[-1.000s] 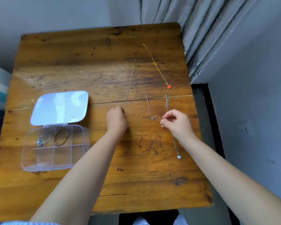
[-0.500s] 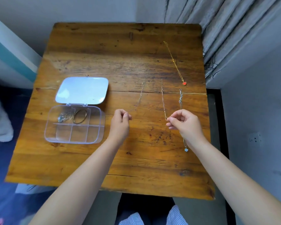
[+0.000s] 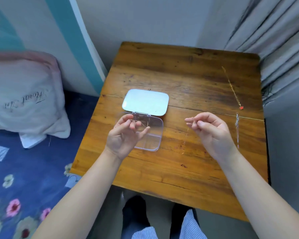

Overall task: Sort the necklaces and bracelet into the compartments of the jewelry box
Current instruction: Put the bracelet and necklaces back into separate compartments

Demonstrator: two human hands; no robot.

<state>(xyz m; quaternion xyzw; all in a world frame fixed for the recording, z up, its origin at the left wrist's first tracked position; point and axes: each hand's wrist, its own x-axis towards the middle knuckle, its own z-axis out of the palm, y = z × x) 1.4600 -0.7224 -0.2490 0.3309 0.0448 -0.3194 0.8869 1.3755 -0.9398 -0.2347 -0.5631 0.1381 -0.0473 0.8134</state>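
The clear jewelry box (image 3: pixel 154 143) lies open on the wooden table (image 3: pixel 188 80), its lid (image 3: pixel 145 104) folded back. My left hand (image 3: pixel 124 135) hovers palm-up over the box's left side, pinching a thin silver chain necklace (image 3: pixel 135 120). A gold bracelet (image 3: pixel 146 125) shows partly in a back compartment behind my fingers. My right hand (image 3: pixel 211 131) is raised to the right of the box, pinching a fine rose-gold chain necklace (image 3: pixel 186 140) that dangles to the table. A gold necklace with a red pendant (image 3: pixel 233 88) and a silver necklace (image 3: pixel 237 125) lie near the right edge.
A bed with a dark floral cover (image 3: pixel 24 178) and a pale pillow (image 3: pixel 24 94) sits to the left of the table. Grey curtains (image 3: pixel 274 40) hang at the back right. My knees are below the table's front edge.
Both hands have lifted their chains off the table and moved left. My left hand is now over the open box. The view has swung left, showing the bed.
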